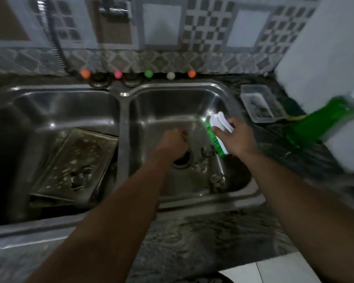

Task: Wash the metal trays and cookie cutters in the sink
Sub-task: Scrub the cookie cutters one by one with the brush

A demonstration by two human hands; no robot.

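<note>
A dirty metal tray (78,160) leans tilted in the left basin of the steel double sink (123,123), with a cookie cutter (78,180) lying on it. Several small cookie cutters (217,178) lie on the floor of the right basin near the drain (182,160). My right hand (237,135) grips a white scrub brush with green bristles (218,135) over the right basin. My left hand (174,144) is closed in a fist above the drain; something small and thin may be pinched in it, but blur hides what.
A green dish soap bottle (323,121) lies tilted on the dark stone counter at right, beside a clear plastic container (260,105). Coloured balls (148,74) line the back ledge. A flexible faucet hose (55,37) hangs at the back left.
</note>
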